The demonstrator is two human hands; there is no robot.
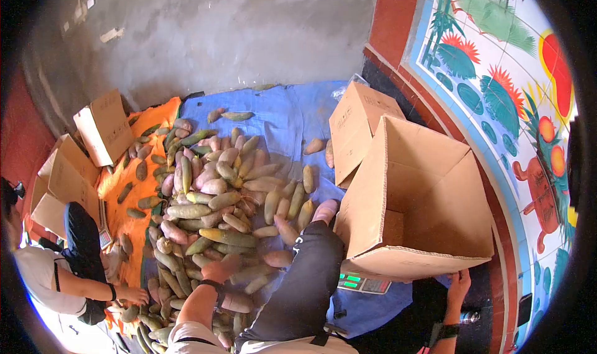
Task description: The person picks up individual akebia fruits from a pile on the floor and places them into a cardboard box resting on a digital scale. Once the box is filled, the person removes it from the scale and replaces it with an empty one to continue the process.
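Note:
My left hand (221,268) reaches over a heap of long green and pinkish radishes (211,202); its fingers are smeared by motion. A dark band circles that wrist. My right hand (459,285) is curled at the near right edge of a large open cardboard box (367,208), gripping it. The box's mouth faces me, and its visible inside holds no radishes, only a cardboard flap (393,228). Under the near side of the box shows a scale (367,284) with green lit digits. My knee (311,261) rises between the heap and the box.
A second carton (360,121) stands behind the large box. Blue sheeting (298,118) and orange sheeting (112,183) cover the floor. At left, a co-worker's hand (132,294) touches the heap, near two more cartons (107,127). A grey wall (249,37) and painted tiles (491,93) border the space.

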